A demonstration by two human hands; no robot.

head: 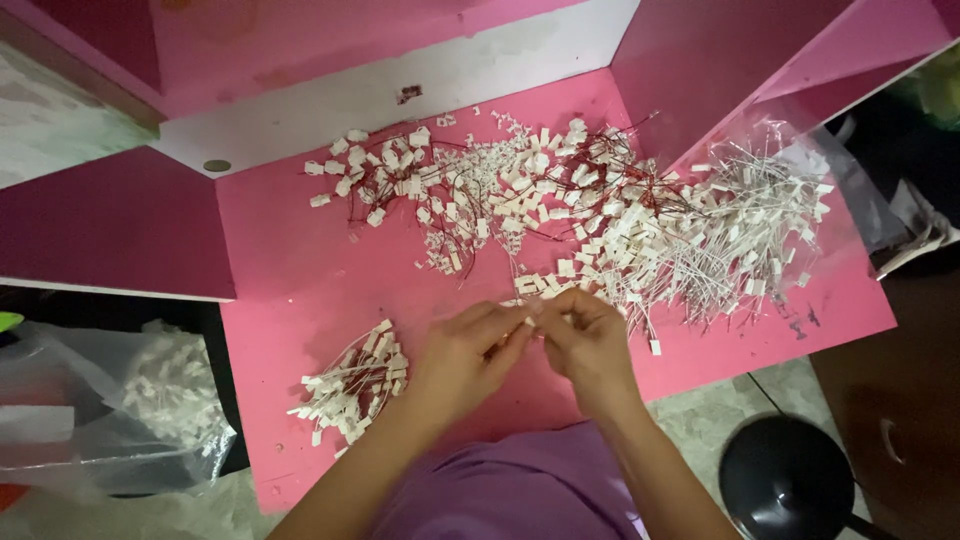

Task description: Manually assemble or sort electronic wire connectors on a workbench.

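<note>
Pinching together above the matte pink tabletop (300, 290), the left hand (468, 355) and the right hand (590, 340) meet fingertip to fingertip over a small white plastic connector (530, 318). Each hand grips it between thumb and forefinger, the other fingers loosely curled. The piece is mostly hidden by the fingers, so its exact shape cannot be told.

Just beyond the hands, a wide tangled heap of loose connectors (530, 200) spreads across the middle of the table: small blocky white plastic housings on thin wires, dark red toward the left and white toward the right. At the right end the white-wired ones spill from a crinkled clear plastic bag (800, 160).

Left of the left forearm lies a smaller, tidier bundle (350, 385) of the same white blocks with red leads, lying roughly parallel. Off the table's left edge, a second translucent bag (130, 400) holds a pale clump of similar pieces.

The tabletop is scuffed, with glossy magenta panels (110, 220) rising around it. A round black stool seat (785, 480) sits at lower right on a speckled floor, and purple fabric (510, 495) covers the person's lap.
</note>
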